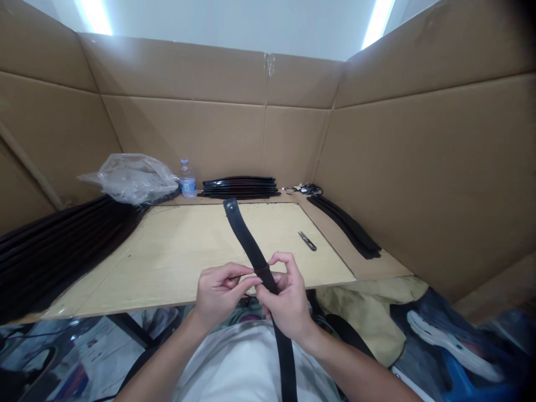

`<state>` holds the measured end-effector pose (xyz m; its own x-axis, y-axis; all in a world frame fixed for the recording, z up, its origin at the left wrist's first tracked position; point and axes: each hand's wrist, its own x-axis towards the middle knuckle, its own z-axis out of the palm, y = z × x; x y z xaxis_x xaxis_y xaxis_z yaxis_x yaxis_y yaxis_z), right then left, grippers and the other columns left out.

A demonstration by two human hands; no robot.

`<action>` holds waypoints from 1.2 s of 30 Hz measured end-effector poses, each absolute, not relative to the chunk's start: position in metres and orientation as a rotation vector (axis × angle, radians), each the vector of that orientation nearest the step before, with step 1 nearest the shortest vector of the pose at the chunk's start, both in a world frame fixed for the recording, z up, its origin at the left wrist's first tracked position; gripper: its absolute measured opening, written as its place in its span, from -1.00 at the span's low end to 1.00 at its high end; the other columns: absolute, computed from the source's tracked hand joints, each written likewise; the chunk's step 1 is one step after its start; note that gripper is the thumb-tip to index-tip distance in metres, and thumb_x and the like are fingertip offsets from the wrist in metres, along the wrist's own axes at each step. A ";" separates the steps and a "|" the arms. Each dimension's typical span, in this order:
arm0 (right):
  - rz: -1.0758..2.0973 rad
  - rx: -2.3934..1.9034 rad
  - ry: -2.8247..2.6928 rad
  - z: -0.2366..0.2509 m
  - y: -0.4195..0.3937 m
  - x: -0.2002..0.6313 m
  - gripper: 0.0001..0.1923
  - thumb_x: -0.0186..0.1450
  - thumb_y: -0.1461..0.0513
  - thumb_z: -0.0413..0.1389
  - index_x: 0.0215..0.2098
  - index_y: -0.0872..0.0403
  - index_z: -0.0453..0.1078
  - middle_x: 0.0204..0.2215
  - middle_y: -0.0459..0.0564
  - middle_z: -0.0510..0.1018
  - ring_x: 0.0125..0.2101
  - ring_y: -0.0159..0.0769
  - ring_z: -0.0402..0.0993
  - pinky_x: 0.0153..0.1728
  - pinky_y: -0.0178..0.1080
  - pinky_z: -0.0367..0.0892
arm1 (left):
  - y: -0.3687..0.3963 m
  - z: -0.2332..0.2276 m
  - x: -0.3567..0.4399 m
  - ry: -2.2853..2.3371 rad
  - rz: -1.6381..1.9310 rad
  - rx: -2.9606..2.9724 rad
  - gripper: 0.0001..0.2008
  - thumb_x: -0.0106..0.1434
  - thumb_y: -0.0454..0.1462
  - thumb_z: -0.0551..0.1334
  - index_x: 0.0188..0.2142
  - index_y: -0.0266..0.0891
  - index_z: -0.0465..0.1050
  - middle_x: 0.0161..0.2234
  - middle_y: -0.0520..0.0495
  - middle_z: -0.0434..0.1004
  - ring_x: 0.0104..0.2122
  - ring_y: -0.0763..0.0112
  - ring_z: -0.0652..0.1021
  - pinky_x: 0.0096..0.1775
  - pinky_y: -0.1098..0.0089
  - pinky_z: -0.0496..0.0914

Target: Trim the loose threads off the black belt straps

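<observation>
A long black strap point(247, 237) runs from over the table down across my lap, with a small metal stud near its rounded far end. My right hand point(291, 298) is closed around its middle, the index finger crooked beside the edge. A thin dark cord point(260, 269) lies across the strap there. My left hand point(218, 290) pinches what looks like the cord's end at the strap's left side; the fingers partly hide it. Thread snips point(307, 240) lie on the pale board point(180, 251) to the right, apart from both hands.
Long black straps point(62, 243) are piled at the left under a clear plastic bag point(136, 178). At the back stand a water bottle point(187, 180) and stacked black strips point(238, 187). More strips point(345, 226) and a small dark tangle point(309, 189) lie right. Cardboard walls point(188, 128) surround the table.
</observation>
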<state>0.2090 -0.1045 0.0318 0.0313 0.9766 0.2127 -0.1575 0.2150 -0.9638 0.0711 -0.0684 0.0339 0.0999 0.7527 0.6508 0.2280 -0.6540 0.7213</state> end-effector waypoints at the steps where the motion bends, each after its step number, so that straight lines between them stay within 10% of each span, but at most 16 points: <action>1: 1.112 -0.942 -1.175 0.032 -0.104 0.209 -0.63 0.15 0.29 0.13 -0.22 -0.05 0.00 -0.75 -0.37 0.33 -0.83 -0.55 0.12 -0.85 -0.54 0.06 | -0.068 0.033 0.071 0.953 1.577 1.952 -0.89 -0.02 -0.30 0.40 -0.46 -0.27 0.54 -0.69 0.06 0.41 -0.71 0.61 0.26 -0.64 0.53 0.17; 15: 1.190 -0.866 -1.189 0.029 -0.100 0.213 -0.62 0.19 0.21 0.17 -0.11 0.00 0.10 -0.69 -0.30 0.39 -0.78 -0.55 0.16 -0.79 -0.50 0.13 | -0.064 0.029 0.071 0.959 1.409 1.811 -0.85 0.06 -0.24 0.34 -0.47 -0.30 0.48 -0.70 0.08 0.31 -0.69 0.59 0.28 -0.62 0.54 0.18; 21: 1.138 -0.947 -1.191 0.028 -0.096 0.213 -0.65 0.29 0.04 0.04 -0.49 0.14 0.29 -0.67 -0.13 0.39 -0.75 -0.54 0.21 -0.77 -0.46 0.14 | -0.065 0.037 0.076 0.993 1.299 1.563 -0.81 0.05 -0.22 0.35 -0.40 -0.28 0.43 -0.69 0.20 0.03 -0.68 0.64 0.13 -0.63 0.56 0.02; 36: 1.079 -0.951 -1.313 0.036 -0.101 0.218 -0.65 0.31 0.06 0.03 -0.47 0.15 0.37 -0.63 -0.10 0.37 -0.66 -0.48 0.25 -0.67 -0.41 0.17 | -0.069 0.047 0.078 0.869 1.152 1.256 -0.77 0.05 -0.20 0.35 -0.51 -0.30 0.36 -0.71 0.13 0.30 -0.74 0.69 0.18 -0.69 0.60 -0.03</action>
